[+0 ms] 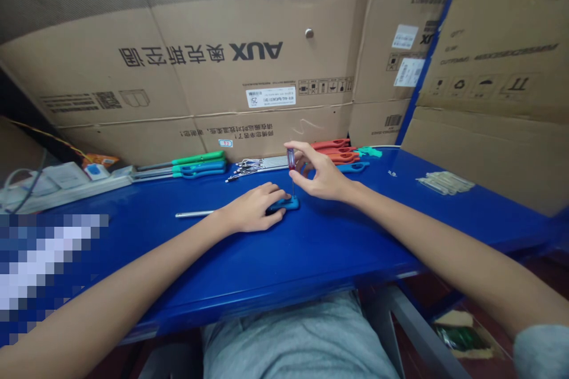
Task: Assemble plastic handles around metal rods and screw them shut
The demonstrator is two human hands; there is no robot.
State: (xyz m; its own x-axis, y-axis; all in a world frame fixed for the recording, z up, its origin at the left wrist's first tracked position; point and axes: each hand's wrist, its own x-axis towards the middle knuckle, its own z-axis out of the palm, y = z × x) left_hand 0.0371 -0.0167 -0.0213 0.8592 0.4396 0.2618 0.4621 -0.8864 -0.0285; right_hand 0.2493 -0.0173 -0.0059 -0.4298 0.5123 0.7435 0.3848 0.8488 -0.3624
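Note:
My right hand (322, 173) pinches the clear and red handle of a small screwdriver (291, 160) between thumb and fingers. The screwdriver stands upright, its thin shaft pointing down at the end of a blue plastic handle (291, 204). Whether its tip sits in a screw is too small to tell. That blue handle lies flat on the table, and a silver rod (193, 214) reaches out to the left from under my left wrist. Closed over the handle, my left hand (255, 208) presses it to the tabletop and hides its middle.
On the blue table (338, 249), several green and blue handles with rods (200, 166) lie back left, beside a power strip (84, 183). Several wired silver rods (262, 164) and orange handles (342, 157) lie behind my hands. Clear pieces (444, 182) lie right. Cardboard (200, 12) walls the back.

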